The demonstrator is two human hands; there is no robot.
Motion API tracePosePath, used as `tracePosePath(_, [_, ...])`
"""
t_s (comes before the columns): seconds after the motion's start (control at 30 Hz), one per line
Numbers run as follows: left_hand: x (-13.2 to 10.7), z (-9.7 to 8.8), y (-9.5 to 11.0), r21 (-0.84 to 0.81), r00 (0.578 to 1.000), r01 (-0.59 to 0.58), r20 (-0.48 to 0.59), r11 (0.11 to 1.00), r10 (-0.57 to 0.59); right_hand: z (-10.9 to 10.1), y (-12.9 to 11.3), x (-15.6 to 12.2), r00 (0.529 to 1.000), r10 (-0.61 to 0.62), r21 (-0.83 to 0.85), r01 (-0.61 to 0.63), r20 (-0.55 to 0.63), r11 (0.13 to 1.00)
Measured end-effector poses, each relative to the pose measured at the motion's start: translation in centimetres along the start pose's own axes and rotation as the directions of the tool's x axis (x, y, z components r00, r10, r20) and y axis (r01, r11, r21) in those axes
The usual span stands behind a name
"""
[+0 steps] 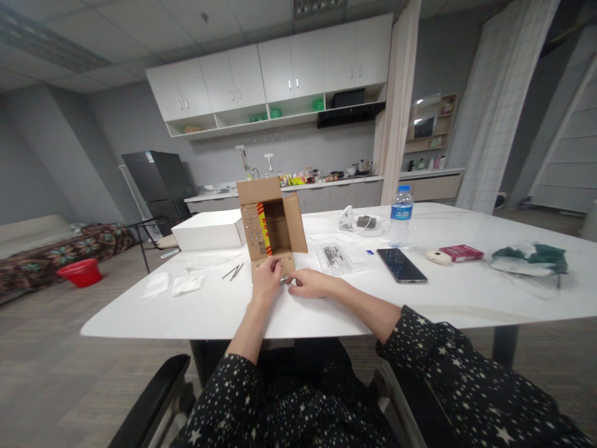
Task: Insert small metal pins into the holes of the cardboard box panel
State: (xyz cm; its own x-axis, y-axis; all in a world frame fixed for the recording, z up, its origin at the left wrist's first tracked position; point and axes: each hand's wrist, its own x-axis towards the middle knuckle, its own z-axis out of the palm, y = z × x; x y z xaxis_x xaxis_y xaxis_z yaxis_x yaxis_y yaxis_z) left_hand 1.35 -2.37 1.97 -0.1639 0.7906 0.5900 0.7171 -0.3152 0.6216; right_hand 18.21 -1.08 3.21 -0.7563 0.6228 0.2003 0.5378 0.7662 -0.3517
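Note:
An open cardboard box [254, 227] stands on the table, its flaps spread and a yellow-and-red tape strip down one side. Its front flap [288, 264] lies low towards me. My left hand [267, 278] rests over this flap with curled fingers; what they grip, if anything, is hidden. Just to its right, my right hand [311, 284] is closed, thumb and finger pinched near the flap's lower edge. A small shiny, thin piece shows at those fingertips, too small to name. Small dots, seemingly little pieces, cover the box's left panel.
Thin metal rods [237, 272] and white tissues [188, 284] lie left. A white box [208, 230] stands behind them. Rightward are a clear plastic bag [342, 258], a phone [401, 266], a water bottle [402, 218], a magenta box [461, 253] and green-and-white packaging [532, 258].

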Motion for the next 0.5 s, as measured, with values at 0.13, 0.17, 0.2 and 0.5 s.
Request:
tracePosePath(0.13, [-0.04, -0.11, 0.19, 0.004, 1.000, 0.002, -0.002, 1.000, -0.002, -0.11, -0.07, -0.09, 1.000, -0.013, 0.008, 0.013, 0.000, 1.000])
tracePosePath(0.17, [-0.04, -0.13, 0.21, 0.010, 1.000, 0.005, -0.001, 1.000, -0.005, -0.10, -0.05, -0.09, 1.000, -0.018, 0.010, 0.018, -0.002, 1.000])
tracePosePath(0.2, [-0.04, -0.14, 0.23, 0.015, 1.000, 0.008, -0.001, 1.000, -0.008, -0.08, -0.01, -0.08, 1.000, -0.022, 0.010, 0.022, -0.005, 1.000])
tracePosePath(0.5, [-0.07, -0.12, 0.23, 0.023, 1.000, 0.009, -0.010, 1.000, -0.009, 0.25, 0.34, 0.11, 1.000, -0.027, 0.007, 0.027, -0.015, 1.000])
